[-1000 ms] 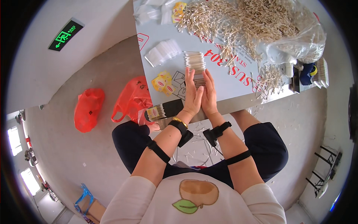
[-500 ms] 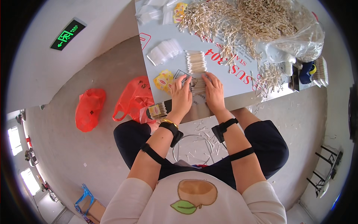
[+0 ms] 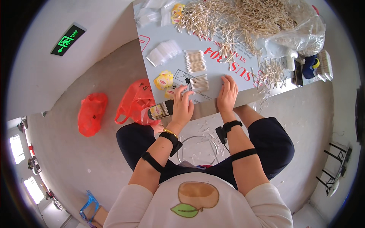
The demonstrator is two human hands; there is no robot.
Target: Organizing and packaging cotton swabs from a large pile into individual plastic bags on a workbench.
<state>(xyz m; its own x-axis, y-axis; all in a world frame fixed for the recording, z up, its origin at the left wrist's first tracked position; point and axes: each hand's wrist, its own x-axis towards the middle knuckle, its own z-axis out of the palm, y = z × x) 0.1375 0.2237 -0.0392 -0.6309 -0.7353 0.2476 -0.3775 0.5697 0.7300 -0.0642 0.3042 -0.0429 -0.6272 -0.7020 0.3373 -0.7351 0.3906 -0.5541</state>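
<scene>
The left hand (image 3: 183, 108) — grip apart — is beside yellow cards (image 3: 164, 80) and cotton swabs (image 3: 199, 82). The right hand (image 3: 227, 95), grip also apart, is at the worktop (image 3: 215, 72).

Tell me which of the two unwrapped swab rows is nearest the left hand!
The lower row, right by the left hand. The upper row lies farther from that hand, beside the clear bags.

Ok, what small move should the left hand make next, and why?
The left hand should probably pick up the nearest yellow card: the hand looks empty and is close to it, the nearer swab row lies roughly lined up, and the swab pack to the hand's left shows a similar card among its swabs.
</scene>
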